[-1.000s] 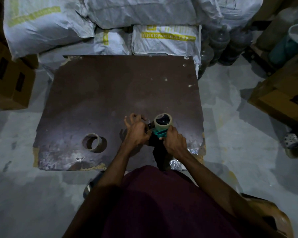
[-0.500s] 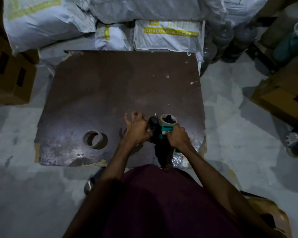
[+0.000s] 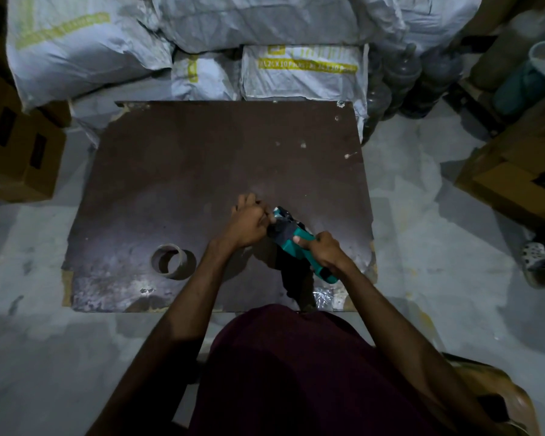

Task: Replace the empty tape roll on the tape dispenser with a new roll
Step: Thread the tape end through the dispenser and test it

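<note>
A teal and black tape dispenser [image 3: 291,239] is held just above the near right part of a dark brown board [image 3: 202,171]. My right hand [image 3: 323,251] is shut around its teal handle. My left hand [image 3: 247,223] grips the dispenser's front end, fingers curled at the black part; what is pinched there is hidden. The roll on the dispenser is mostly hidden between my hands. An empty brown cardboard tape core [image 3: 170,261] lies on its side on the board, to the left of my left arm.
White sacks [image 3: 265,29] are piled behind the board. Cardboard boxes stand at the left [image 3: 16,152] and right [image 3: 523,171]. Dark plastic bottles [image 3: 403,73] stand at the back right. Crumpled clear wrap [image 3: 323,295] lies at the board's near right edge. Grey floor surrounds the board.
The dispenser has turned over: the roll's open face pointed up before, now the teal handle lies along the top, slanting toward me. My right hand slid onto the handle. The core stayed put.
</note>
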Available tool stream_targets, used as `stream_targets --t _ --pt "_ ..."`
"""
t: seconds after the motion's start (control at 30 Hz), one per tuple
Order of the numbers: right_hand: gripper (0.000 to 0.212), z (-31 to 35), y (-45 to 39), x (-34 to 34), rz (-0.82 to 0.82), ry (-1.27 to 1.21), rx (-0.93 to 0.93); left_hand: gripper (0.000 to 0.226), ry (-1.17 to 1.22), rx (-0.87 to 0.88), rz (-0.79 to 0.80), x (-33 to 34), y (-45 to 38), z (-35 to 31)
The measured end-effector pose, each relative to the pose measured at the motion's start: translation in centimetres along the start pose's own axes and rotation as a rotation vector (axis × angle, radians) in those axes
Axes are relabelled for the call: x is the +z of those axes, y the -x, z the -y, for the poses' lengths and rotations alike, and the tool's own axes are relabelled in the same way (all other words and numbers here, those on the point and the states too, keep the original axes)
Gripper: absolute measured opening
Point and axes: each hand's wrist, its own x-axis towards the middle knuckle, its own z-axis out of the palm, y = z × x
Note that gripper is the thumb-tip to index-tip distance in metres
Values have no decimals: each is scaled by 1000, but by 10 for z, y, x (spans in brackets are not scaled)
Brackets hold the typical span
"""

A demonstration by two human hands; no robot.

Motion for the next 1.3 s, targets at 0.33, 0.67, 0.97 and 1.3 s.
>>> stream_targets --t 0.33,0.67,0.97,1.3 --pt "62 0 5 1 54 -57 16 26 163 122 -13 4 0 6" --pt "58 3 5 -1 37 -85 59 34 -256 88 -8 -2 -1 -1" --pt "52 2 8 -1 173 -147 75 37 -544 186 61 -28 -6 -6" --pt "54 2 6 1 185 -88 32 23 -341 160 -79 -32 -10 3"
